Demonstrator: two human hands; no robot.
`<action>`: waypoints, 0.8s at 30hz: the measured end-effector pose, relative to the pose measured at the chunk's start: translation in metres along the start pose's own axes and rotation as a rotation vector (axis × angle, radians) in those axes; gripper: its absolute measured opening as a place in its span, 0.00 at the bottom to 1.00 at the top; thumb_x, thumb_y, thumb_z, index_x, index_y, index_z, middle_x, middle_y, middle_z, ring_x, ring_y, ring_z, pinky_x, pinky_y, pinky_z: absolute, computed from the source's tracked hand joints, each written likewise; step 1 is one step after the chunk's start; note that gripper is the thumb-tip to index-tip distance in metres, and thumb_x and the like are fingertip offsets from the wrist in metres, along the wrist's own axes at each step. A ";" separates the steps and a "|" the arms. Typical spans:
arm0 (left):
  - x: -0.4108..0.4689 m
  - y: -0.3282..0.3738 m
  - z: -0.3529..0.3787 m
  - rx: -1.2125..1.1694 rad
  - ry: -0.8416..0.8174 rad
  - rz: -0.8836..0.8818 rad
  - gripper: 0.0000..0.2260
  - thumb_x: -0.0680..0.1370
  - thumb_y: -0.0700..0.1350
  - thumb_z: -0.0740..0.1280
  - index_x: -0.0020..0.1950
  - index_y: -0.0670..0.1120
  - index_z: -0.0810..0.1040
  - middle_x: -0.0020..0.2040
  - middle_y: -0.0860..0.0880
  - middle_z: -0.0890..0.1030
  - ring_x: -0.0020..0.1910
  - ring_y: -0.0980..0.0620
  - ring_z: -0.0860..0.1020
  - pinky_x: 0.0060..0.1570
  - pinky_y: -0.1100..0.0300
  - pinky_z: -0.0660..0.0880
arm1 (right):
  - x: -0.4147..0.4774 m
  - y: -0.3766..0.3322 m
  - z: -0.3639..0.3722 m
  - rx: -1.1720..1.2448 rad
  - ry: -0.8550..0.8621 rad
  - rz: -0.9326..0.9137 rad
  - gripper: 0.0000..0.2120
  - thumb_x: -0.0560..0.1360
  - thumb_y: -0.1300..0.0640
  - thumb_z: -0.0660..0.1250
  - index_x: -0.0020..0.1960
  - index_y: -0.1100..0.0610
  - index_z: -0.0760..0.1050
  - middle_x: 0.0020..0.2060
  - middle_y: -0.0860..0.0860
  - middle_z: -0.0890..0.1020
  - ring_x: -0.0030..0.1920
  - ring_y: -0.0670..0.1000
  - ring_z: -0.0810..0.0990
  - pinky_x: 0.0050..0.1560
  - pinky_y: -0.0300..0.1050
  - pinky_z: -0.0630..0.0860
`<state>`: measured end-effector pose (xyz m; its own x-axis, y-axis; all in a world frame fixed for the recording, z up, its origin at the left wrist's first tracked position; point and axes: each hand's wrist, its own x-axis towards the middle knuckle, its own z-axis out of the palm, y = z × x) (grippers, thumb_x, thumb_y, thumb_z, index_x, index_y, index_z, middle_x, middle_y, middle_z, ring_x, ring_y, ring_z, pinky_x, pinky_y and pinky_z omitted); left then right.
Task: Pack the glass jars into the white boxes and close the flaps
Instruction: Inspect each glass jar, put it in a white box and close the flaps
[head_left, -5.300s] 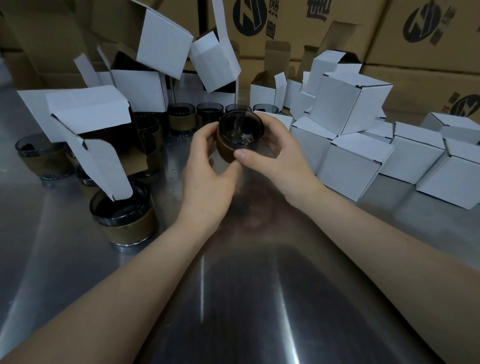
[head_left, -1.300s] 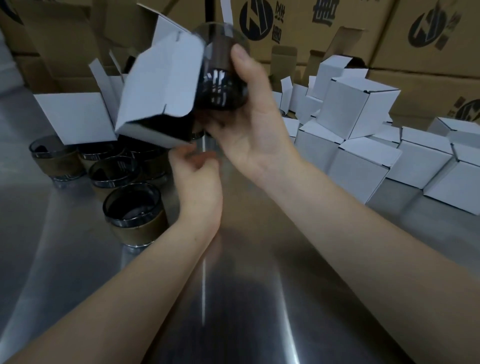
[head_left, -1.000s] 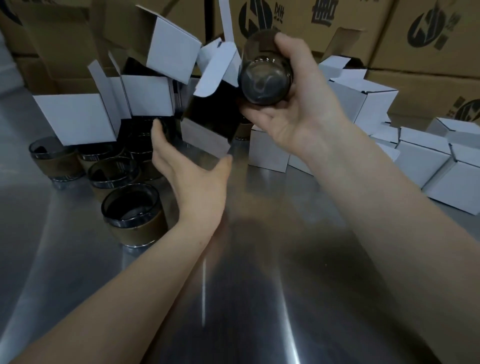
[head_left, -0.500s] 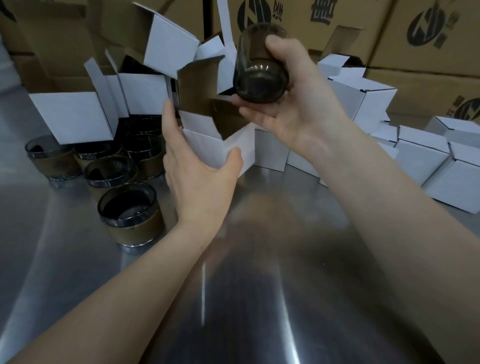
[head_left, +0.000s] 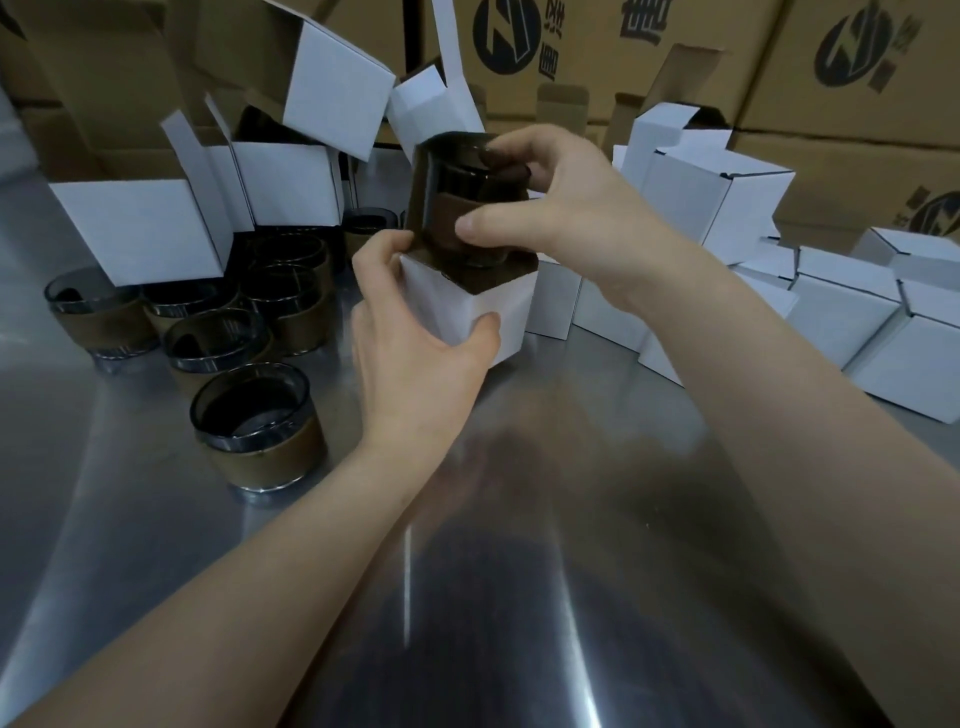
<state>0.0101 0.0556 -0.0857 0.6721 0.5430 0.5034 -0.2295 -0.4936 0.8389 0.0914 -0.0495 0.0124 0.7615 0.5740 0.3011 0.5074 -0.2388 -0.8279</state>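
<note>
- One steel table (head_left: 519, 597) lies under both our hands.
- Brown cartons (head_left: 857, 119) are stacked beyond the hands. We count three round black logos (head_left: 506, 36) on them, and we cannot read the characters beside them.
- At least eight closed white boxes (head_left: 727, 202) crowd to the right of our right hand.
- Four open white boxes (head_left: 140, 228) are piled left of and beyond our left hand, flaps raised.
- At least six glass jars (head_left: 257, 431) with brown bands stand upright, bunched together left of our left hand.
- One white box (head_left: 498, 317), top open, is gripped in our left hand (head_left: 410, 358), with the thumb curled on its near face and the fingers at its upper edge.
- One glass jar (head_left: 441, 182), tilted, is clamped in our right hand (head_left: 571, 218), thumb on the brown band and fingers over the rim. Its base sits in the mouth of that box.
</note>
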 end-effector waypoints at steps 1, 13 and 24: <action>0.000 -0.001 0.001 -0.007 -0.007 0.000 0.32 0.70 0.45 0.75 0.67 0.54 0.61 0.63 0.53 0.74 0.63 0.54 0.72 0.61 0.59 0.71 | 0.001 0.001 -0.001 -0.043 0.002 0.006 0.26 0.68 0.54 0.77 0.61 0.50 0.68 0.52 0.43 0.77 0.50 0.42 0.79 0.39 0.28 0.77; 0.000 -0.006 0.005 0.010 -0.002 0.031 0.31 0.68 0.46 0.77 0.60 0.56 0.59 0.61 0.51 0.73 0.61 0.53 0.73 0.57 0.63 0.72 | 0.006 0.010 0.004 -0.649 0.062 -0.048 0.35 0.61 0.41 0.78 0.63 0.50 0.73 0.57 0.49 0.75 0.58 0.51 0.72 0.51 0.42 0.72; -0.002 -0.010 0.008 0.156 -0.072 0.096 0.34 0.67 0.49 0.78 0.66 0.54 0.63 0.65 0.51 0.69 0.65 0.51 0.69 0.58 0.59 0.68 | -0.004 -0.001 0.005 -0.955 -0.061 -0.010 0.19 0.65 0.49 0.74 0.54 0.53 0.77 0.42 0.51 0.66 0.52 0.55 0.69 0.34 0.42 0.62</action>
<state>0.0164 0.0539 -0.0967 0.7026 0.4409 0.5585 -0.1868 -0.6431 0.7427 0.0860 -0.0473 0.0101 0.7464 0.6133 0.2586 0.6495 -0.7560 -0.0816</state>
